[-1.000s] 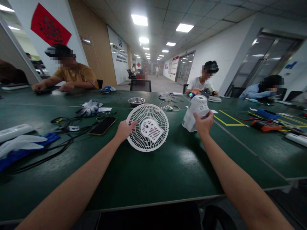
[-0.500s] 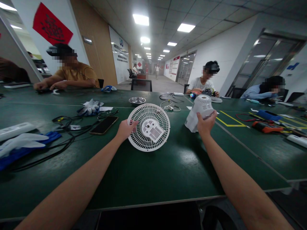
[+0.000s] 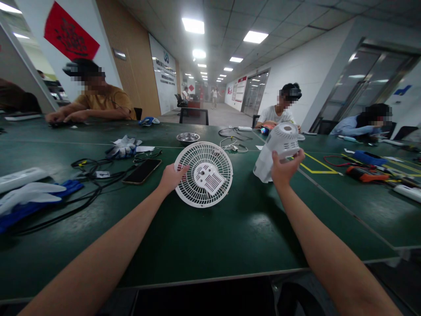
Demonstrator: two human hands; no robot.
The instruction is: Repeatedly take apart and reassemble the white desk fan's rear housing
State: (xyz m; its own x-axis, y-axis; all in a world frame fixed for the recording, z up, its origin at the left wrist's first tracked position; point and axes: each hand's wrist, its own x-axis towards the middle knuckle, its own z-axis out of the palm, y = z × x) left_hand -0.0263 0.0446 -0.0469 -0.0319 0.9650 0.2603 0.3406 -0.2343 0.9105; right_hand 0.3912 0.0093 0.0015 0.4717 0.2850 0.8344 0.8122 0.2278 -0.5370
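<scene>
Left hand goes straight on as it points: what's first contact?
The white fan grille, which the left hand holds. Beyond it, possibly the metal bowl or pale cable; depth is unclear.

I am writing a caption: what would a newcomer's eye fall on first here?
The round white fan grille, held at its left edge by the left hand, stands out near the middle. To its right, the right hand grips a tilted white housing. At upper left hangs a red sheet with dark writing.
</scene>
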